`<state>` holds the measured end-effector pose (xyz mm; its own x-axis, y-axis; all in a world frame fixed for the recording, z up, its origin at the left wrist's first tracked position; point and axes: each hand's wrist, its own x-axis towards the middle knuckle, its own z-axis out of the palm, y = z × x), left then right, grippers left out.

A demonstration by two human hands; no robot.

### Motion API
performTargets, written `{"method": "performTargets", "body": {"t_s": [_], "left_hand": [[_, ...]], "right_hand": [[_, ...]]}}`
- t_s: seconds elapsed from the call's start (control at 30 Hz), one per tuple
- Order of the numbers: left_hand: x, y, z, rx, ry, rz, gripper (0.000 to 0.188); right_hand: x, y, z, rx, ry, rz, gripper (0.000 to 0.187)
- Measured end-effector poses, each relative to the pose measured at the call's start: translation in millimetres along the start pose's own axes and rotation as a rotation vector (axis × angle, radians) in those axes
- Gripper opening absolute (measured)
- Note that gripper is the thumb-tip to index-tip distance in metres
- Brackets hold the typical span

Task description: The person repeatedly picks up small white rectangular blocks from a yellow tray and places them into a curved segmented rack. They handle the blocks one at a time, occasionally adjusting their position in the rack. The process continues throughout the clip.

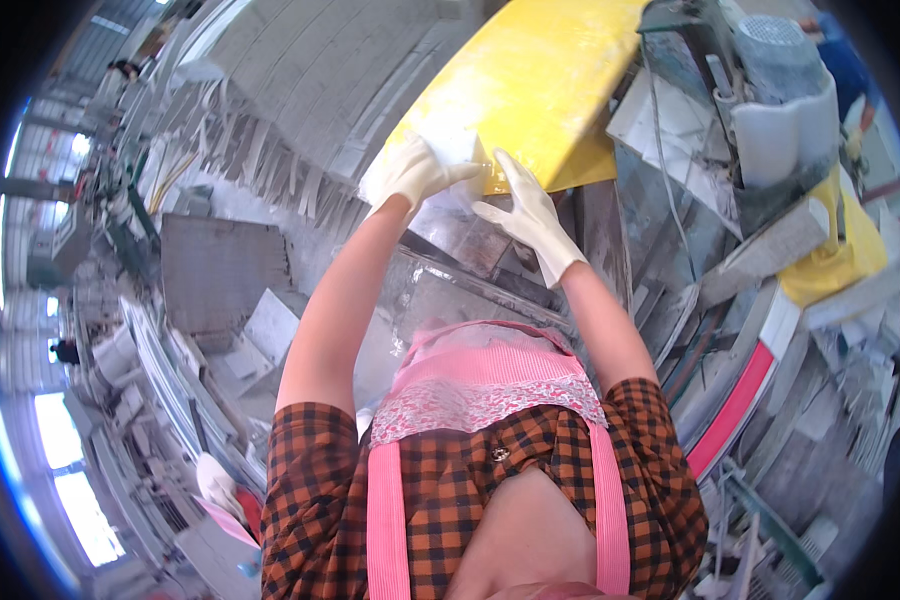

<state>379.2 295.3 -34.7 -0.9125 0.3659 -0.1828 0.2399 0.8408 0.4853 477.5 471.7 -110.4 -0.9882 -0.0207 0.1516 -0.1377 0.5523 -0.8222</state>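
Both my hands wear cream rubber gloves and reach forward over the near edge of a yellow plastic sheet (pixel 530 75). My left hand (pixel 410 178) is on a small white piece (pixel 454 148), with its thumb along the near side and its fingers at the left side. What the piece is made of is unclear. To its right my right hand (pixel 535 218) is open, thumb and fingers spread, close to the sheet's near edge. Nothing is in that hand. Below the sheet lies a wet grey work surface (pixel 435 295).
Grey slabs (pixel 310 80) are stacked at the far left. A white cut-open container (pixel 785 125) stands at the right, near another yellow sheet (pixel 838 245). A grey board (pixel 225 270) leans at the left. A cable (pixel 670 175) hangs at the right.
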Motion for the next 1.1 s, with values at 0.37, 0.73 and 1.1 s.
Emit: {"method": "performTargets", "body": {"t_s": [0.37, 0.73, 1.1], "left_hand": [[22.7, 26.0, 40.8, 0.156, 0.277, -0.549, 0.115], [-6.5, -50.9, -16.9, -0.559, 0.033, -0.222, 0.066], [-13.2, -154.5, -19.0, -1.887, -0.29, -0.108, 0.059]], "right_hand": [[-18.1, 1.0, 56.3, -0.392, -0.007, -0.058, 0.086], [4.1, 19.0, 64.1, 0.012, 0.357, 0.004, 0.054], [26.8, -4.6, 100.5, -0.725, 0.328, 0.134, 0.055]]}}
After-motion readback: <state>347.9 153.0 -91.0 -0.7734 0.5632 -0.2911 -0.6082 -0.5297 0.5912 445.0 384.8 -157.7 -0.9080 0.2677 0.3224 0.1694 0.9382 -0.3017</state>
